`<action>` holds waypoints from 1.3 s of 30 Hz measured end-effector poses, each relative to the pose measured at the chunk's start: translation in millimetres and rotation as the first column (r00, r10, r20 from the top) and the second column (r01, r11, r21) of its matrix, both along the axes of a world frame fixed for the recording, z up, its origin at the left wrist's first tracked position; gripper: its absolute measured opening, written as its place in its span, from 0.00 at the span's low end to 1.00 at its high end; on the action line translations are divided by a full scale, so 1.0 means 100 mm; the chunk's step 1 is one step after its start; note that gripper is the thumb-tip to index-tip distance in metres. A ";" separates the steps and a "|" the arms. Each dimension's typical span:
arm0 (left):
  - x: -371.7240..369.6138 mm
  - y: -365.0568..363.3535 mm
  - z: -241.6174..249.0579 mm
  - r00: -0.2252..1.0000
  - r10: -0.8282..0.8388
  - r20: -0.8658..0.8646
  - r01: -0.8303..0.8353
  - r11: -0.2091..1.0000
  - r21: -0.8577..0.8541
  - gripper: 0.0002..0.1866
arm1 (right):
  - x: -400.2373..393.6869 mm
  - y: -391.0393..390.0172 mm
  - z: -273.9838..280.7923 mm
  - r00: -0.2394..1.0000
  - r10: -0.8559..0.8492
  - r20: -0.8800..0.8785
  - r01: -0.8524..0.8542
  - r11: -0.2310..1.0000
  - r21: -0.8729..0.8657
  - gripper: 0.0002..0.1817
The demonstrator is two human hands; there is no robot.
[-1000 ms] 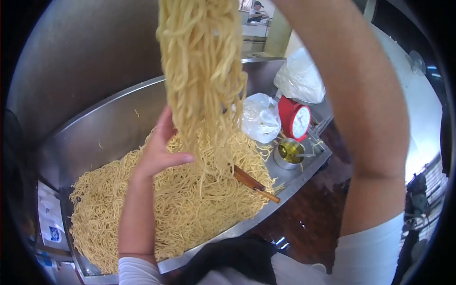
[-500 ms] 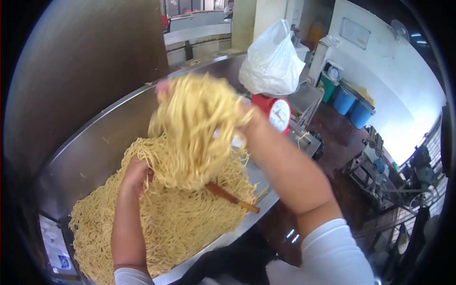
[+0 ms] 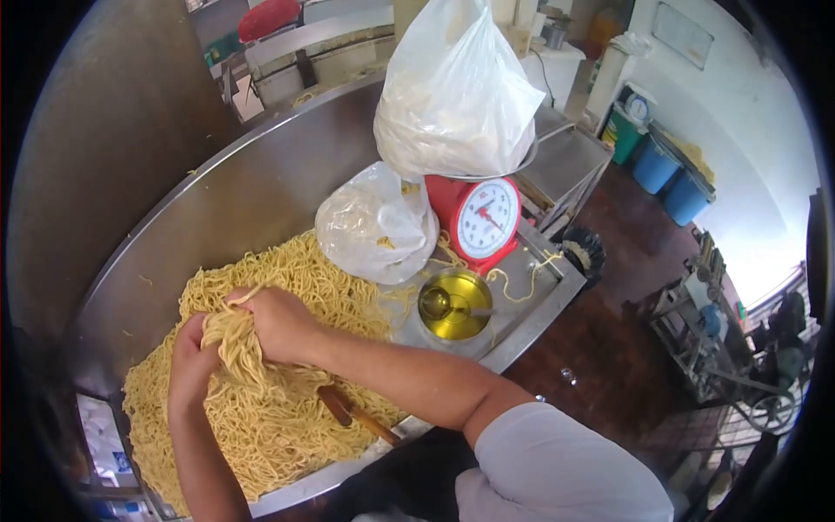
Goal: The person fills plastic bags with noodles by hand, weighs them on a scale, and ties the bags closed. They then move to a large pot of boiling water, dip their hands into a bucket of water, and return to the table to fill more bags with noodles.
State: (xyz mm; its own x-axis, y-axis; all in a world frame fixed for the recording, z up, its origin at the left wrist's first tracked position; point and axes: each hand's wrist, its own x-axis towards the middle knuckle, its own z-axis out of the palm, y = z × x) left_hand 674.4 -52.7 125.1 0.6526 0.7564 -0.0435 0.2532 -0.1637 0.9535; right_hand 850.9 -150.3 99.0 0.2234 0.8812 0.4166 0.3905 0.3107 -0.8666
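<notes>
- So, the bunch of noodles (image 3: 237,344) that was up in the air a moment ago is now down low over the noodle pile (image 3: 283,435), left of the smaller clear bag (image 3: 374,230).
- Both hands are on it now: left hand (image 3: 193,355) has its fingers curled in at the left side, right hand (image 3: 280,324) is mostly closed around the other.
- The metal pot (image 3: 453,306) of yellow liquid, blocked from sight in the last frame, shows again with a ladle in it, near the worktop's (image 3: 287,165) right end.
- Big white bag (image 3: 457,109) is still on the red scale (image 3: 485,219), smaller bag just beside it.
- Wooden-handled tool (image 3: 358,416) still lies on the pile's near right edge.
- Writing: scale dial has numbers, too small to read. Blue label (image 3: 122,462) at far left, can't read that either.
</notes>
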 end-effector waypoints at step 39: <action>-1.48 0.72 -0.09 0.798 0.461 0.388 -0.431 0.887 -0.168 0.17 | 0.13 0.30 1.78 0.657 0.320 -0.683 -0.354 0.930 0.096 0.09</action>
